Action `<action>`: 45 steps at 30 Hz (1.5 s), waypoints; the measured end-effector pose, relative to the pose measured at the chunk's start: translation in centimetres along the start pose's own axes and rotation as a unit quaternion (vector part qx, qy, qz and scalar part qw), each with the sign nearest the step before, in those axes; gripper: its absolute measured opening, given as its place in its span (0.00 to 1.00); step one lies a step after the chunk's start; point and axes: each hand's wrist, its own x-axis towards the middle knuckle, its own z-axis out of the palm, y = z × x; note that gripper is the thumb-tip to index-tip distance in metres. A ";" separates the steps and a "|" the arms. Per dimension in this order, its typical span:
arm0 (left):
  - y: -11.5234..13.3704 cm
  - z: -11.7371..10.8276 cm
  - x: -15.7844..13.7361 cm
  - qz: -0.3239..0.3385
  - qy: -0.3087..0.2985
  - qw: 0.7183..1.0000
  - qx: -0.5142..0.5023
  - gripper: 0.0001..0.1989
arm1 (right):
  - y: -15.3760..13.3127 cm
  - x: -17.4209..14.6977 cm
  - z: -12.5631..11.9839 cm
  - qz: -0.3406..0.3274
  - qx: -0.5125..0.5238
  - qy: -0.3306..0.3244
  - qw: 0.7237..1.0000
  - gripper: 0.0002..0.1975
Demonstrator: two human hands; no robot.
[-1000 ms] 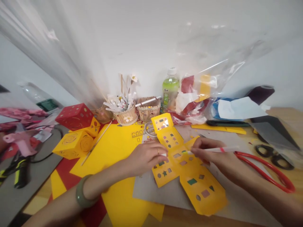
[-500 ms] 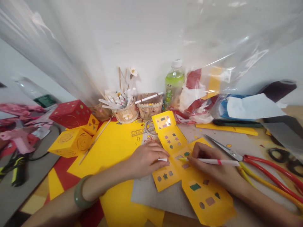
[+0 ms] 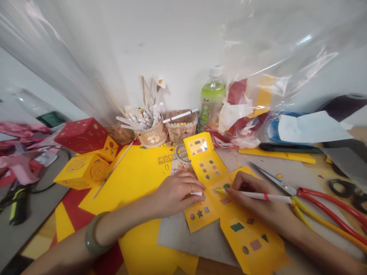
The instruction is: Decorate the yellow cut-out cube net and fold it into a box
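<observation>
The left hand (image 3: pixel 179 193) lies flat on the left flap of a yellow paper cutout (image 3: pixel 223 202), fingers together and pressing down; this looks meant to keep the sheet from sliding on the grey board (image 3: pixel 197 238) under it. The cutout is cross-shaped, with small shapes punched through it, and sits in the middle of the table, its long arm running from the far baskets (image 3: pixel 169 131) toward the near right. The right hand (image 3: pixel 255 198) pinches a white pen (image 3: pixel 255 195) between thumb and fingers. The pen lies nearly level, its long axis left to right, its tip pointing left and touching the centre panel. Scissors (image 3: pixel 289 189) with red handles lie just right of that hand, blades pointing far left.
</observation>
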 end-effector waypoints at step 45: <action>-0.4 0.1 -0.1 -0.002 0.020 0.999 -0.051 0.07 | -0.8 -0.4 0.4 -0.030 -0.096 -0.002 0.995 0.14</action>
